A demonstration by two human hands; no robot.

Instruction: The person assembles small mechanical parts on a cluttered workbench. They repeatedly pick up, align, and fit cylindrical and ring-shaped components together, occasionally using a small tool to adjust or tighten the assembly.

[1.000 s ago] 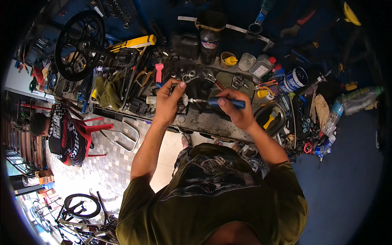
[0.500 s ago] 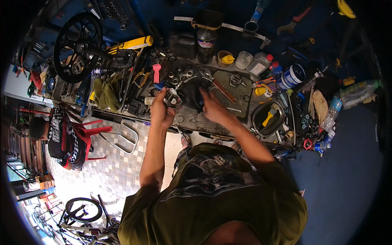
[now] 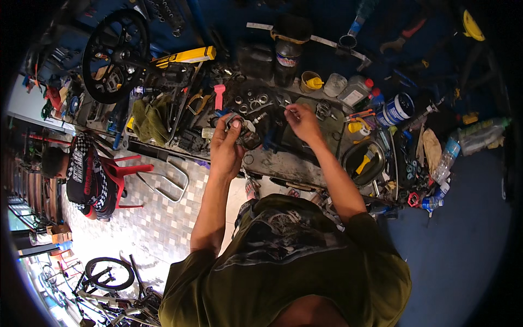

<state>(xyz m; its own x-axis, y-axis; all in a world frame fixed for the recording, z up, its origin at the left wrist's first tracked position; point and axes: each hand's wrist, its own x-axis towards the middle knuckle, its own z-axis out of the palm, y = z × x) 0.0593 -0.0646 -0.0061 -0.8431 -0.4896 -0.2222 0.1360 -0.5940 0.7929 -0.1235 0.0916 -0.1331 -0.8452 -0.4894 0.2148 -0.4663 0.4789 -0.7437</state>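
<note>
1 metal part is gripped by the left hand's fingers over the tabletop, not yet set down; work on it seems unfinished. Loose rings lie apart from it. Beside the wrench, the right hand's fingers are curled; whether anything is grasped cannot be told.

Metal part: is showing silver-grey
Cloth: is showing olive green
Brush: is showing yellow
Tub: is mixing blue and white
Stool: is showing red
T-shirt: is showing olive, with a greyish print
Co-worker's shirt: is mixing black, red and chequered white
Floor tiles: are alternating beige and grey
</note>
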